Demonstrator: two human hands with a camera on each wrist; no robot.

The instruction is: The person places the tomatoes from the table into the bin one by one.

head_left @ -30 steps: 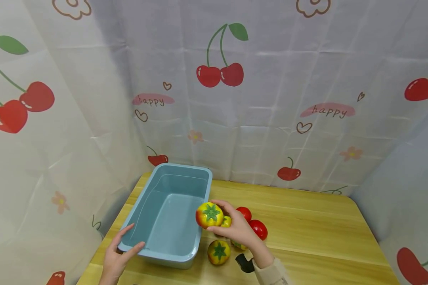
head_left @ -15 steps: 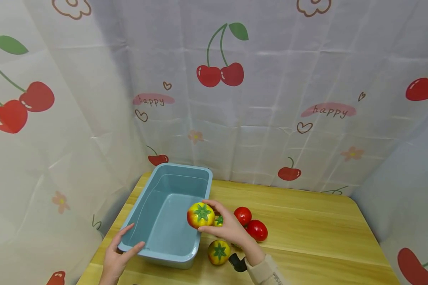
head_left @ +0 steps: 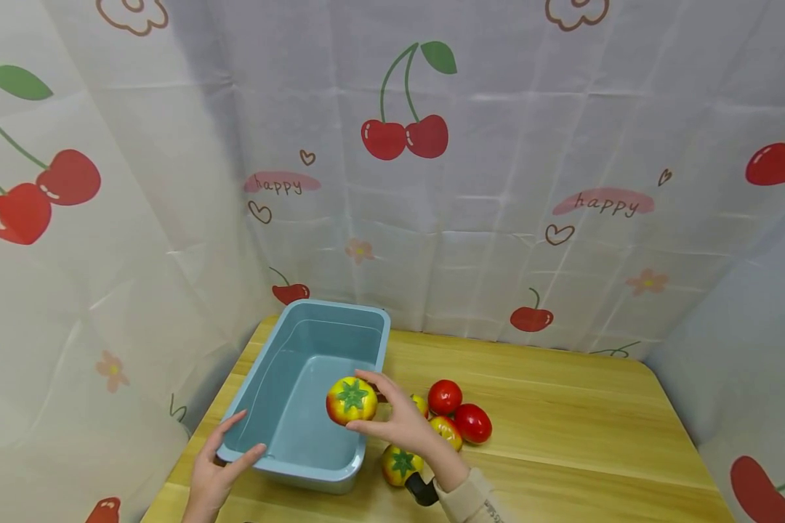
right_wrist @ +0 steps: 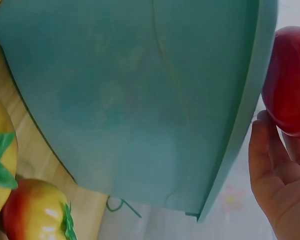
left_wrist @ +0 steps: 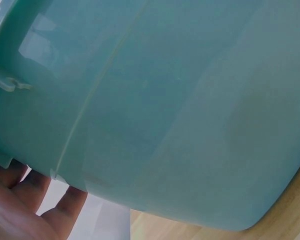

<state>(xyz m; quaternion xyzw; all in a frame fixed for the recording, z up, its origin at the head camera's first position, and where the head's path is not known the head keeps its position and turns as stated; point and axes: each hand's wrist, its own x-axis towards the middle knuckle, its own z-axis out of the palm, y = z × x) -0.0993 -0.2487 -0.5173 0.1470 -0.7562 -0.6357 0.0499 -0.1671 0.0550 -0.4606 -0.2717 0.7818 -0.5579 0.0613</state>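
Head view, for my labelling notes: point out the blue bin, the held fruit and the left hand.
Blue bin (head_left: 304, 408), head view, on its bare inner floor.
Held fruit (head_left: 352, 398), head view, on its green star-shaped top.
Left hand (head_left: 211, 473), head view, on the middle of the hand.

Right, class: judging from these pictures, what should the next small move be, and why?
Probably the right hand should gently lower the fruit into the bin. In the head view the fruit shows against the bin's inside; the right wrist view shows it higher than the rim. The left hand holds the bin at its near-left corner.
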